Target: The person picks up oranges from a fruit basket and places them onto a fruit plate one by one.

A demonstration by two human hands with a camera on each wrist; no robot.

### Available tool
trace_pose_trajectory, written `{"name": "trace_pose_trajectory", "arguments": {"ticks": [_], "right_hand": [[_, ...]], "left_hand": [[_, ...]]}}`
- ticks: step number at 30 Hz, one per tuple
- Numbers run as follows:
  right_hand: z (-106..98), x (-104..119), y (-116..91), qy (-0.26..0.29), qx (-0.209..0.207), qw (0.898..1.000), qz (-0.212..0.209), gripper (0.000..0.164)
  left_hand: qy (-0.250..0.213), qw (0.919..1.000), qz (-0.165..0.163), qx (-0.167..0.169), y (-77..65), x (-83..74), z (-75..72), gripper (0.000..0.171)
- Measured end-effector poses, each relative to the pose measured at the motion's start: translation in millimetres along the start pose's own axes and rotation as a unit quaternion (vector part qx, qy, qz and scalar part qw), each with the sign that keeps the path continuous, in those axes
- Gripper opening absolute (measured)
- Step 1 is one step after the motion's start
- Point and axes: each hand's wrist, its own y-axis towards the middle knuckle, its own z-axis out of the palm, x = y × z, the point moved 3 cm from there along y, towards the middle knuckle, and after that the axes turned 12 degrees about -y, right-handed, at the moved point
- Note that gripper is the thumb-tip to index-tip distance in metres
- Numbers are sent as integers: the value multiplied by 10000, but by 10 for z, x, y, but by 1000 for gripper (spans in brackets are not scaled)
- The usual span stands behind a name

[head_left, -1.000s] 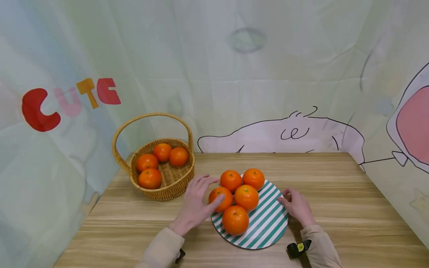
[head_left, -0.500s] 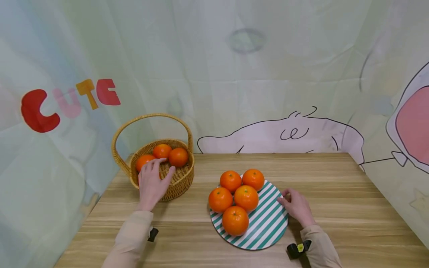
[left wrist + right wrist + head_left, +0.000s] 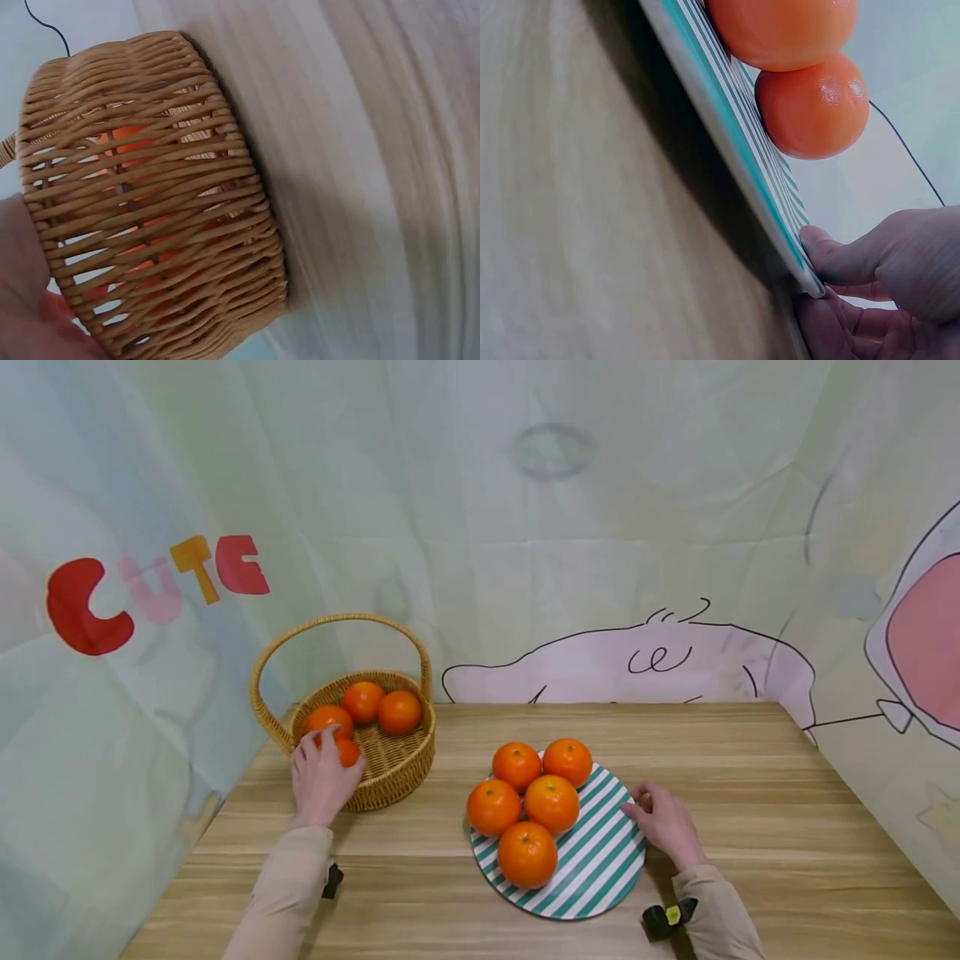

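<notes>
- Left hand (image 3: 322,785), before at the plate (image 3: 603,860), now grasps the front orange (image 3: 348,752) in the basket (image 3: 405,777); work seems moved there.
- Right hand (image 3: 663,822) still pinches the plate.

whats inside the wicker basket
In the wicker basket, four oranges show, the nearest orange partly covered by the left hand. What's beneath the oranges and hand can't be seen.

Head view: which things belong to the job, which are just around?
Seemingly in the job:
left hand, gripping an orange
wicker basket, three other oranges inside
striped board, five oranges on it
right hand, pinching the board's edge

Just around:
table
printed curtain
black wrist-worn devices
</notes>
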Motion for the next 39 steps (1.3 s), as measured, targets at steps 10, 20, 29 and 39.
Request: {"name": "trace_pose_trajectory", "arguments": {"ticks": [10,20,29,39], "right_hand": [[1,1,6,4,-55,10000,-55,25],[4,1,1,-11,-71,10000,-51,24],[0,0,0,-24,-71,10000,-56,24],[-4,10,-11,-28,-102,9999,-74,23]], "left_hand": [[323,9982,-253,427,40,-15,6,78],[406,9959,-383,712,30,-20,2,79],[496,9958,-361,673,36,-23,-1,78],[700,9933,-356,852,32,-35,-7,75]]}}
